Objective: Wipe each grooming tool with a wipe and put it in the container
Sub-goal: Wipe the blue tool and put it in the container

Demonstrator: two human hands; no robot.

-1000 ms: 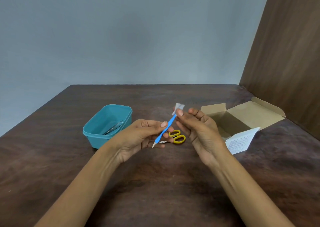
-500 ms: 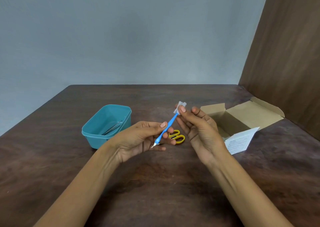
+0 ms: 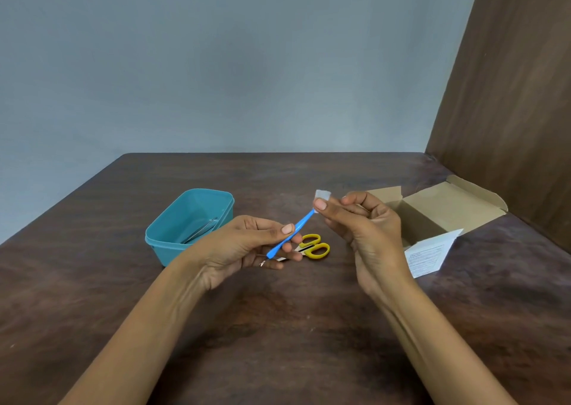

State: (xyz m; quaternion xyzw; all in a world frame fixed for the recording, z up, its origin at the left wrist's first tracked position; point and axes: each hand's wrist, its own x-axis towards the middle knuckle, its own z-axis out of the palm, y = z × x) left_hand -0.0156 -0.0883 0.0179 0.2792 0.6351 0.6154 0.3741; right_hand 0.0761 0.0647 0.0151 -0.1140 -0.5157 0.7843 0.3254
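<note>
My left hand (image 3: 244,247) grips a slim blue grooming tool (image 3: 298,228) near its lower end, its metal tip pointing down and left. My right hand (image 3: 361,228) pinches a small white wipe (image 3: 322,195) around the tool's upper end. Both hands hover above the brown table (image 3: 278,327). Small scissors with yellow handles (image 3: 315,247) lie on the table just behind my left fingers. To the left stands the teal container (image 3: 173,244), with metal tweezers (image 3: 200,231) lying inside it.
An open cardboard box (image 3: 438,210) sits at the right, with a white printed leaflet (image 3: 429,254) leaning at its front. A brown wall panel (image 3: 509,95) rises along the table's right side.
The wipe in my right hand has slid up to the tool's upper tip. My left hand has kept its grip and barely moved.
</note>
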